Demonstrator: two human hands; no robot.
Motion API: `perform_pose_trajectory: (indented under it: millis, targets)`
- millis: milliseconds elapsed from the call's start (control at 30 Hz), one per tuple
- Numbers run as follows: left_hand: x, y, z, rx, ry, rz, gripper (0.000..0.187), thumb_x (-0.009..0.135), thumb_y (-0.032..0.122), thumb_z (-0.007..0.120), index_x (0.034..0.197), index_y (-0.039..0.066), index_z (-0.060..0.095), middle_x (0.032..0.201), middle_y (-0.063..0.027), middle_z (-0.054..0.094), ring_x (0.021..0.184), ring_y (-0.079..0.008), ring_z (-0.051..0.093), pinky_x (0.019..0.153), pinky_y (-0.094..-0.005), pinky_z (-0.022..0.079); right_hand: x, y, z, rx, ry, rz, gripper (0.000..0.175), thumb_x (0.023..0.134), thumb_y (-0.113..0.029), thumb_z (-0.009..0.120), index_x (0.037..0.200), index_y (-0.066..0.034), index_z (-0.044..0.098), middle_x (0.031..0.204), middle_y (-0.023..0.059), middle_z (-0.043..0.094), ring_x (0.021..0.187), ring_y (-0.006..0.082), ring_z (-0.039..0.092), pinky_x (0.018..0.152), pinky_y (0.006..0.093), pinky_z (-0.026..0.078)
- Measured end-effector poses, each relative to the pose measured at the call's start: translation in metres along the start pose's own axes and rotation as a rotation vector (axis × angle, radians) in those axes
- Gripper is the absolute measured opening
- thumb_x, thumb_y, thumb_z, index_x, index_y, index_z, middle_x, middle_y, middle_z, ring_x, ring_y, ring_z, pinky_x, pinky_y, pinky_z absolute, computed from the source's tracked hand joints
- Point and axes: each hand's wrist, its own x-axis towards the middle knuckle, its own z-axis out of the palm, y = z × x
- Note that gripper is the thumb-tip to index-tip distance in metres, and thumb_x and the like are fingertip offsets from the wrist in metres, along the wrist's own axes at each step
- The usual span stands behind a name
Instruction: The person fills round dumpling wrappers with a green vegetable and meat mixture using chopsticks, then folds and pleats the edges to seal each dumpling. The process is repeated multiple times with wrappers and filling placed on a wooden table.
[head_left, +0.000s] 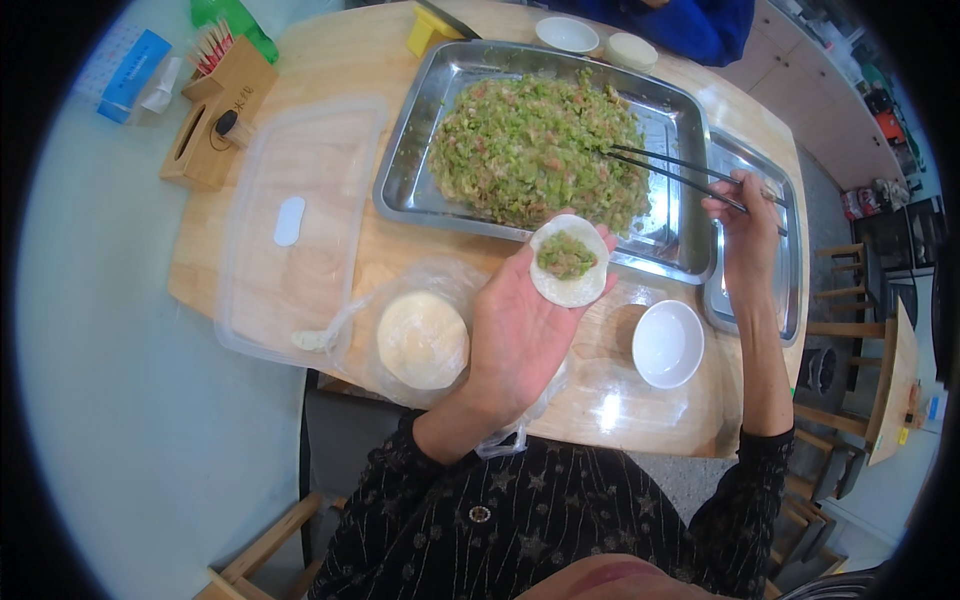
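Note:
On the fingers of my left hand (517, 330), palm up, lies a round dumpling wrapper (571, 291) with a mound of green and pinkish filling (565, 255) at its centre. My right hand (750, 206) grips a pair of black chopsticks (675, 172); their tips touch the large heap of chopped filling (532, 150) in a steel tray (544, 56). A stack of round wrappers (421, 341) in a clear plastic bag (442, 271) sits left of my left wrist. A white bowl (667, 343) stands on the table between my two forearms.
A second steel tray (791, 300) lies under my right forearm. A translucent plastic lid (300, 165) covers the table's left side, near a wooden tissue box (217, 120). Across the table are a small white bowl (567, 34), more wrappers (631, 51) and a person's blue sleeve (697, 30).

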Motion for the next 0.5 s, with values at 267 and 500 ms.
perform_pose_trajectory:
  millis: [267, 500]
  targets:
    - [0.011, 0.003, -0.001, 0.026, 0.0, 0.096, 0.047, 0.113, 0.026, 0.035, 0.149, -0.001, 0.046, 0.147, -0.0194, 0.055, 0.144, -0.0325, 0.048, 0.123, -0.0511, 0.035, -0.013, -0.017, 0.01, 0.092, 0.014, -0.01, 0.028, 0.111, -0.028, 0.056, 0.114, -0.0025, 0.067, 0.097, 0.0152, 0.078, 0.078, 0.0209, 0.078, 0.071, 0.0277, 0.061]
    - [0.014, 0.003, -0.004, 0.009, -0.08, 0.12, 0.044, 0.111, 0.026, 0.038, 0.143, -0.002, 0.05, 0.141, -0.0185, 0.058, 0.136, -0.0304, 0.054, 0.12, -0.0515, 0.038, -0.052, -0.039, 0.026, 0.127, -0.14, 0.041, 0.027, 0.112, -0.026, 0.051, 0.112, -0.0017, 0.063, 0.092, 0.0152, 0.076, 0.071, 0.0198, 0.075, 0.069, 0.0291, 0.061]
